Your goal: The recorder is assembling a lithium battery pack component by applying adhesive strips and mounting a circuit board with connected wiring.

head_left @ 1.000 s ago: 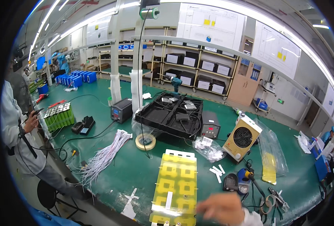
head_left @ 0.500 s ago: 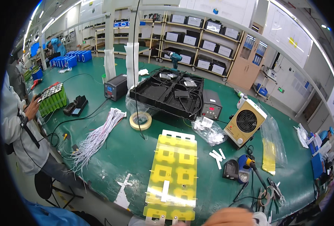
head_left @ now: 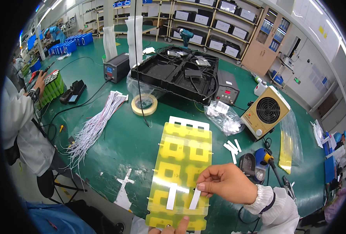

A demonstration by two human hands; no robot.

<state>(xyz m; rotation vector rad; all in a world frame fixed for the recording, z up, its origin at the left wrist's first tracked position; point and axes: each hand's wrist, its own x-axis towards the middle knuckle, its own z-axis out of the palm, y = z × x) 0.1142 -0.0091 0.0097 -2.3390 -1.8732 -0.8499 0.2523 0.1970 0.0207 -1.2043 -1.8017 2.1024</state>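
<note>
A flat yellow panel (head_left: 169, 168) with square cut-outs and a pale far edge lies in front of me on the green table. My right hand (head_left: 228, 183) is over its right side, thumb and fingers pinching a narrow white strip (head_left: 195, 199). The strip slants down to the panel's surface; whether its whole length touches cannot be told. To its left, a second white strip (head_left: 171, 196) lies flat on the panel. At the panel's near edge, fingertips of my left hand (head_left: 176, 228) show; the rest of that hand is cut off by the picture's lower edge.
Loose white strips (head_left: 232, 147) and a soldering iron stand (head_left: 254, 163) are right of the panel. Beyond are a beige fan unit (head_left: 267, 111), a black tray (head_left: 169, 78) and a tape roll (head_left: 151, 105). White wires (head_left: 99, 124) lie left, near a co-worker's sleeve (head_left: 19, 105).
My right hand has risen from the lower edge onto the panel, with a white strip in its pinch. Left fingertips show more. The view has shifted, and the co-worker's hand is raised.
</note>
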